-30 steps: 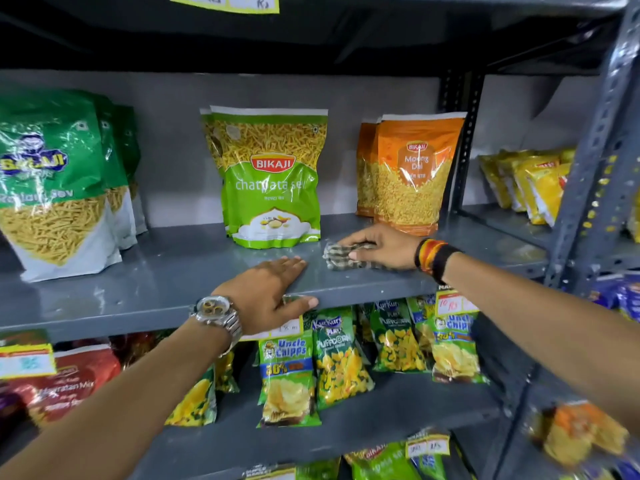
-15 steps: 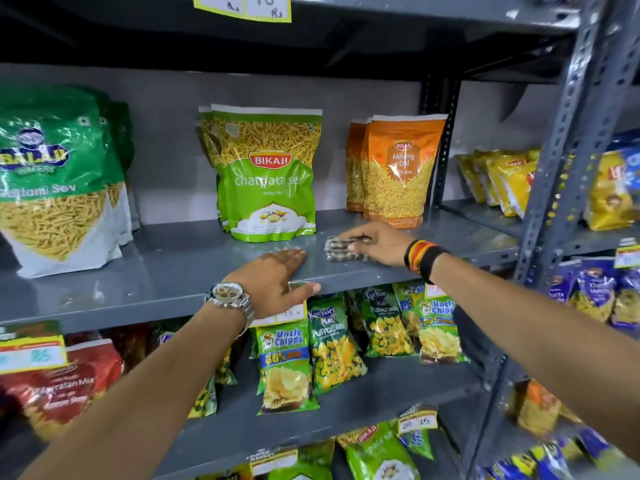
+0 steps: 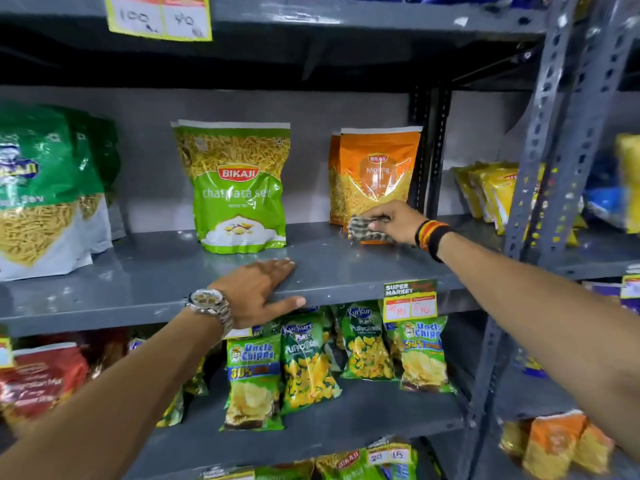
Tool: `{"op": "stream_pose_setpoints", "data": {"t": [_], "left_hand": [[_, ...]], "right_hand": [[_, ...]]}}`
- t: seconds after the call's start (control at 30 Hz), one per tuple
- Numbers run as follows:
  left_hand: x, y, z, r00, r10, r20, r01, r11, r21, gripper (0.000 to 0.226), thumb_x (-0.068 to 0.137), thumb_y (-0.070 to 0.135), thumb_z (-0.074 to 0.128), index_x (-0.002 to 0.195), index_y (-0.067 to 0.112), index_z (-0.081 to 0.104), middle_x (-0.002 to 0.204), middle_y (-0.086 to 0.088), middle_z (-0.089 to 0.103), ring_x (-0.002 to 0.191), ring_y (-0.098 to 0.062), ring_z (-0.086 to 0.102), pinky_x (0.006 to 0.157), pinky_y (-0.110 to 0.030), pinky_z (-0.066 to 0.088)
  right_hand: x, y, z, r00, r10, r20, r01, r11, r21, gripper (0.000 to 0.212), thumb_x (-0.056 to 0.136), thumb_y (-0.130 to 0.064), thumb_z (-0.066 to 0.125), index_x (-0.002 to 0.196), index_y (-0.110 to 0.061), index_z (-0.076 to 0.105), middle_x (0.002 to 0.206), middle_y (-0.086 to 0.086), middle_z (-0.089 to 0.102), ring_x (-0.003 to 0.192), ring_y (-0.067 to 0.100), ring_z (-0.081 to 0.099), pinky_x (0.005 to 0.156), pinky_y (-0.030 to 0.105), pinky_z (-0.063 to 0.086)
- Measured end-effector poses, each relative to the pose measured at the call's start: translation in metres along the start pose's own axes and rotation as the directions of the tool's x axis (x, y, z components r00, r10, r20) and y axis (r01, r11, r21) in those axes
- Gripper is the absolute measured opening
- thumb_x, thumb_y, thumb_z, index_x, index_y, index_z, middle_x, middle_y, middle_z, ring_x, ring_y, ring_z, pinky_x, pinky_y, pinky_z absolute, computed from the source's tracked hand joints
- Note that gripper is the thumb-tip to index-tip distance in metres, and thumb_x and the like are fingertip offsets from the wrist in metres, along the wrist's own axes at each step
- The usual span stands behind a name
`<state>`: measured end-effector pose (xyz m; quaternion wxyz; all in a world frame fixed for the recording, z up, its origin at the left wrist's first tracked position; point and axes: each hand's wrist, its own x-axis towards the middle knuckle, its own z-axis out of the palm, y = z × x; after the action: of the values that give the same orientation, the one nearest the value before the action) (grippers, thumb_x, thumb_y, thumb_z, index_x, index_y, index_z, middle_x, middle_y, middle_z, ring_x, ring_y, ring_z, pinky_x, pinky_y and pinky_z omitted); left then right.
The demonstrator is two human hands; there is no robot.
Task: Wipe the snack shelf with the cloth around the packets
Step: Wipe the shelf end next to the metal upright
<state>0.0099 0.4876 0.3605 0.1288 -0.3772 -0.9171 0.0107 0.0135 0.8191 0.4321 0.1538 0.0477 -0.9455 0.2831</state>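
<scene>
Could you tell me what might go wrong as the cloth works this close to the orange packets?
1. The right hand holds the cloth right at the base of the upright orange packet; a push could tip it.
2. The left hand rests on the shelf edge beside the green packet; a wide sweep may knock that.

Cloth (image 3: 367, 230) on shelf (image 3: 138, 282), before right-hand packet (image 3: 379, 174).

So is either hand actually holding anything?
The right hand grips a bunched checked cloth by its top, fingers curled over it. The left hand lies flat on the grey metal shelf, holding nothing.
</scene>
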Motion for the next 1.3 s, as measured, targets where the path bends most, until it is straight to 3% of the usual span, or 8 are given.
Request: {"op": "stream_pose_setpoints", "data": {"t": [0.47,0.57,0.63,0.73,0.93,1.13,1.23,1.3], "left_hand": [[0.044,0.054,0.010,1.000,0.005,-0.008,-0.005,1.000,0.008,0.105,0.081,0.089,0.011,0.160,0.022,0.018,0.167,0.002,0.025,0.149,-0.019,0.031,0.121,-0.037,0.029],[0.044,0.054,0.012,0.999,0.008,-0.037,-0.008,1.000,-0.003,0.101,0.084,0.086,0.017,0.160,0.019,0.021,0.166,0.000,0.027,0.149,-0.020,0.033,0.121,-0.038,0.030],[0.044,0.055,0.010,0.999,0.013,-0.038,-0.014,1.000,-0.005,0.101,0.084,0.086,0.017,0.159,0.018,0.022,0.165,-0.001,0.028,0.148,-0.021,0.034,0.120,-0.038,0.030],[0.043,0.056,0.007,0.999,0.011,-0.042,-0.011,1.000,-0.006,0.098,0.087,0.083,0.021,0.160,0.018,0.021,0.166,-0.002,0.027,0.148,-0.021,0.033,0.119,-0.038,0.028],[0.044,0.053,0.013,0.999,0.029,-0.016,-0.029,1.000,0.000,0.105,0.083,0.087,0.012,0.160,0.016,0.019,0.167,-0.004,0.025,0.151,-0.022,0.028,0.123,-0.037,0.023],[0.044,0.055,0.010,0.999,0.032,-0.022,-0.032,0.999,-0.022,0.095,0.091,0.080,0.025,0.160,0.016,0.019,0.167,-0.003,0.024,0.151,-0.021,0.026,0.123,-0.036,0.021],[0.047,0.058,0.007,1.000,0.007,-0.004,-0.007,1.000,-0.006,0.100,0.088,0.085,0.019,0.161,0.016,0.017,0.167,-0.004,0.023,0.150,-0.023,0.029,0.123,-0.038,0.024],[0.054,0.066,0.003,1.000,-0.005,-0.016,0.005,1.000,0.006,0.110,0.080,0.092,0.010,0.160,0.017,0.016,0.167,-0.004,0.023,0.149,-0.025,0.032,0.121,-0.043,0.029]], "right_hand": [[-0.047,0.028,0.011,0.954,-0.160,0.253,0.141,0.986,0.093,0.031,0.093,-0.025,0.059,0.123,-0.034,0.063,0.127,-0.004,0.065,0.115,0.027,0.061,0.099,0.041,0.049],[-0.076,0.019,-0.013,0.902,-0.194,0.385,0.154,0.979,0.134,0.033,0.091,-0.024,0.062,0.123,-0.031,0.064,0.119,-0.012,0.069,0.105,0.010,0.066,0.092,0.020,0.052],[-0.068,0.022,-0.027,0.954,-0.144,0.262,0.116,0.986,0.119,0.034,0.092,-0.021,0.061,0.125,-0.023,0.063,0.126,-0.009,0.065,0.107,0.002,0.062,0.097,0.013,0.046],[-0.040,0.044,-0.033,0.997,-0.013,0.080,0.007,0.997,0.077,0.034,0.094,-0.017,0.058,0.127,-0.020,0.061,0.137,0.001,0.057,0.125,0.017,0.054,0.111,0.035,0.038],[-0.061,0.043,0.000,0.998,0.009,0.065,-0.010,1.000,0.015,0.032,0.093,-0.020,0.059,0.124,-0.028,0.063,0.133,-0.005,0.061,0.121,0.014,0.056,0.106,0.036,0.042],[-0.102,0.023,-0.044,0.977,-0.044,0.209,0.035,0.998,0.043,0.034,0.093,-0.015,0.059,0.126,-0.021,0.061,0.112,-0.015,0.066,0.085,-0.020,0.060,0.079,0.003,0.047],[-0.079,0.042,-0.066,0.998,0.040,-0.051,-0.035,0.995,0.096,0.034,0.093,-0.010,0.058,0.127,-0.012,0.061,0.126,0.005,0.064,0.107,0.005,0.061,0.106,0.029,0.044],[-0.059,0.055,-0.070,0.986,0.109,-0.129,-0.100,0.992,0.072,0.033,0.094,-0.008,0.057,0.127,-0.009,0.061,0.132,0.009,0.060,0.122,0.020,0.056,0.107,0.026,0.036]]}}
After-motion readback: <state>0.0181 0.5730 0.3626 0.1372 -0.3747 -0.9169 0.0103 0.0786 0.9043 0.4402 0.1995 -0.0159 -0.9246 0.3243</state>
